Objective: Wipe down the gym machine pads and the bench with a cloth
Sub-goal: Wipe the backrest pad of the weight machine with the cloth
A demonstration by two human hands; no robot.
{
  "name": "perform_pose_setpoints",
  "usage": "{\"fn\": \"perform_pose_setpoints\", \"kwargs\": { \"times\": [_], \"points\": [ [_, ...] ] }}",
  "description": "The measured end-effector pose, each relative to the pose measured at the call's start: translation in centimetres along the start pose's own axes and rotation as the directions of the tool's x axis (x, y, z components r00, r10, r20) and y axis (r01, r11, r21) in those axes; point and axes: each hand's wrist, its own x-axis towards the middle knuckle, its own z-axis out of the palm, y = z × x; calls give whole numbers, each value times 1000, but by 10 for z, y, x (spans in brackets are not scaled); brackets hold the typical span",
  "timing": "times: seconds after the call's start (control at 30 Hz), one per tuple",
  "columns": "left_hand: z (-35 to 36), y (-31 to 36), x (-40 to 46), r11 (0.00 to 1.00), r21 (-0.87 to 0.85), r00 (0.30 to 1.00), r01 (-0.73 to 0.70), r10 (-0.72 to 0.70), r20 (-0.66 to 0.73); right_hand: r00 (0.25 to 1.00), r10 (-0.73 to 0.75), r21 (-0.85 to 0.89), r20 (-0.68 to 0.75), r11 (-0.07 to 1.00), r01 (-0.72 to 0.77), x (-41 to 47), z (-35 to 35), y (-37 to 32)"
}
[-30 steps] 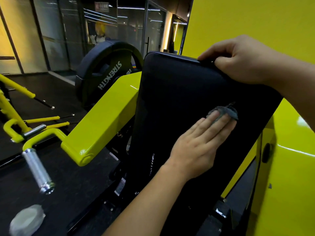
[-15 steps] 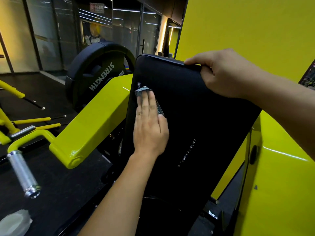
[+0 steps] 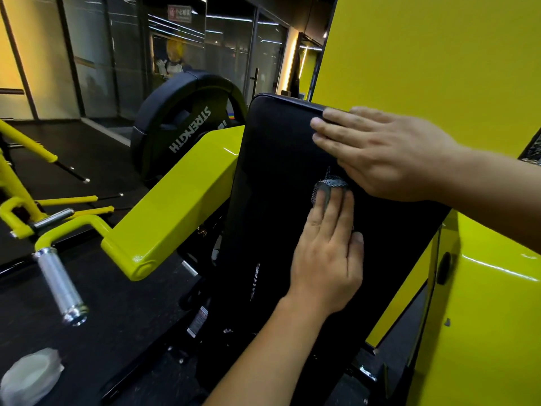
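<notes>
- My left hand (image 3: 325, 259) lies flat, pressing the grey cloth (image 3: 329, 186) onto the black back pad (image 3: 275, 177), centre frame.
- My right hand (image 3: 380, 153) rests open and flat on the pad's upper right, steadying it.
- Step: wiping the pad face.
- Next, probably: sweep over the unwiped lower area.

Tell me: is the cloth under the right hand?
No, the cloth sits under the left hand, pressed on the pad.
</notes>
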Motion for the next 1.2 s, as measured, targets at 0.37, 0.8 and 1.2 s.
{"fn": "perform_pose_setpoints", "kwargs": {
  "times": [0.37,0.8,1.2],
  "points": [
    [-39,-60,18,971,226,997,83,-83,-7,999,35,-157,1,987,-34,-35,5,-15],
    [-23,-34,13,944,-167,954,285,-297,-48,963,236,-127,-127,959,-252,-97,32,-44],
    [0,-25,-43,953,90,953,-290,278,124,944,257,-80,-209,957,-278,-109,46,-71]
  ]
}}
